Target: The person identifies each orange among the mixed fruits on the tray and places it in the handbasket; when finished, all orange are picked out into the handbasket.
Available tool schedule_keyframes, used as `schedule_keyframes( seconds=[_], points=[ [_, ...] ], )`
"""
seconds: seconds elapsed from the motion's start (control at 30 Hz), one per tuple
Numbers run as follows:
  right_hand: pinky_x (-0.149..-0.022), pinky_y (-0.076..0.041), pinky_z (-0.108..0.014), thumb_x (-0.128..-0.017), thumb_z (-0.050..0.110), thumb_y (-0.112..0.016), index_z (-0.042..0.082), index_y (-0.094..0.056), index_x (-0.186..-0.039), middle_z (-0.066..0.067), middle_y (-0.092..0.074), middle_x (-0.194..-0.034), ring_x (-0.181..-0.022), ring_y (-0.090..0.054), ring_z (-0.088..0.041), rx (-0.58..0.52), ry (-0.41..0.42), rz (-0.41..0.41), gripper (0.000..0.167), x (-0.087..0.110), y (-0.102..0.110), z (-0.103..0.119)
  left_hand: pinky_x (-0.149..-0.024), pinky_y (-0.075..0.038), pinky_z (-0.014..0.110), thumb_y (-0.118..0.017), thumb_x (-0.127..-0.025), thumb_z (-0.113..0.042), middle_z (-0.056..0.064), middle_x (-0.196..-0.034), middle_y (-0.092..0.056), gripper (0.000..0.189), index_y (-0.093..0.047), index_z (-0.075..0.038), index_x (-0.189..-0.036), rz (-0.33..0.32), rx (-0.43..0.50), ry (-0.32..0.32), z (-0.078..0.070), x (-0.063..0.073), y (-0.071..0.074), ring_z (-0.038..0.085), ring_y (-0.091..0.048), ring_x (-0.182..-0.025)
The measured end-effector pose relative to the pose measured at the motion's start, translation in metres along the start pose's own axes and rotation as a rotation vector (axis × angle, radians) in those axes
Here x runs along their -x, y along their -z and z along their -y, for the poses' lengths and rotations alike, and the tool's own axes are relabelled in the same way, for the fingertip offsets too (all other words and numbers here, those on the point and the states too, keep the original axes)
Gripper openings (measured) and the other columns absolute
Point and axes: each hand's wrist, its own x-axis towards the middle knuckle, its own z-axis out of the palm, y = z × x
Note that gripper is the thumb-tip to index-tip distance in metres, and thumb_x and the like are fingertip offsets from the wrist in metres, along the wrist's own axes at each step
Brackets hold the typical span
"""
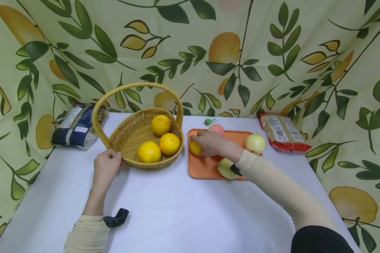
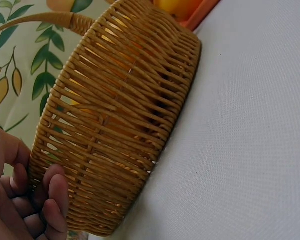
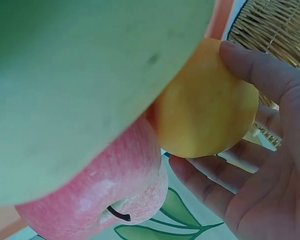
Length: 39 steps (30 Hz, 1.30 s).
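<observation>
The wicker basket (image 1: 133, 140) stands left of centre with its tall handle up, and three oranges (image 1: 149, 151) lie inside. With curled fingers, my left hand (image 1: 107, 163) grips the basket's near left rim; in the left wrist view the fingers (image 2: 55, 200) show against the outer weave. Over the left part of the orange tray (image 1: 206, 172), my right hand (image 1: 210, 143) holds another orange (image 3: 205, 100) between thumb and fingers. Close by it are a pink-red apple (image 3: 110, 185), a speckled pink fruit (image 1: 216, 129) and a pale green fruit (image 1: 227, 169), which looms large in the right wrist view.
A pale yellow-green round fruit (image 1: 255, 143) sits at the tray's right edge. Behind the tray lies a small green stemmed piece (image 1: 209, 121). Packaged bags rest at the back: a dark blue one (image 1: 77, 126) left, a red one (image 1: 283, 133) right. A patterned cloth hangs behind the white table.
</observation>
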Motion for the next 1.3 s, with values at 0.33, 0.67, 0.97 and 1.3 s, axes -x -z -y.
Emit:
schedule_keyframes(
  seconds=[0.33, 0.67, 0.97, 1.3],
  points=[
    [-0.088, -0.053, -0.041, -0.086, 0.034, -0.072, 0.016, -0.044, -0.144, -0.016, -0.057, -0.130, -0.100, -0.060, -0.027, -0.071, -0.023, -0.014, 0.067, 0.005, 0.002, -0.002, -0.047, -0.040, 0.027, -0.049, -0.093, -0.019, 0.007, -0.063, -0.071, 0.031, -0.054, -0.007, -0.065, 0.004, -0.004, -0.006, 0.000, 0.001, -0.001, 0.015, -0.066, -0.055],
    [-0.071, -0.046, -0.034, -0.078, 0.036, -0.070, 0.027, -0.048, -0.141, -0.011, -0.050, -0.115, -0.091, -0.052, -0.024, -0.128, -0.013, -0.243, 0.067, 0.029, 0.029, -0.007, -0.048, -0.041, 0.027, -0.050, -0.093, -0.020, 0.009, -0.065, -0.071, 0.031, -0.054, -0.006, -0.066, 0.017, 0.002, -0.001, -0.002, 0.000, -0.001, 0.015, -0.066, -0.055],
    [-0.073, -0.050, -0.032, -0.079, 0.037, -0.068, 0.017, -0.048, -0.137, -0.008, -0.051, -0.123, -0.089, -0.055, -0.020, -0.219, 0.147, -0.506, 0.064, 0.017, 0.048, 0.015, -0.047, -0.041, 0.027, -0.049, -0.093, -0.019, 0.005, -0.062, -0.070, 0.030, -0.054, -0.005, -0.066, 0.007, -0.005, 0.004, -0.002, 0.001, 0.000, 0.015, -0.065, -0.054],
    [-0.090, -0.049, -0.034, -0.082, 0.041, -0.068, 0.013, -0.049, -0.135, -0.009, -0.053, -0.132, -0.110, -0.054, -0.022, -0.199, 0.214, -0.650, 0.063, -0.023, 0.060, 0.056, -0.047, -0.041, 0.026, -0.050, -0.092, -0.019, 0.002, -0.059, -0.069, 0.029, -0.055, -0.005, -0.067, 0.003, -0.001, 0.014, 0.000, 0.000, -0.001, 0.014, -0.065, -0.053]
  ],
)
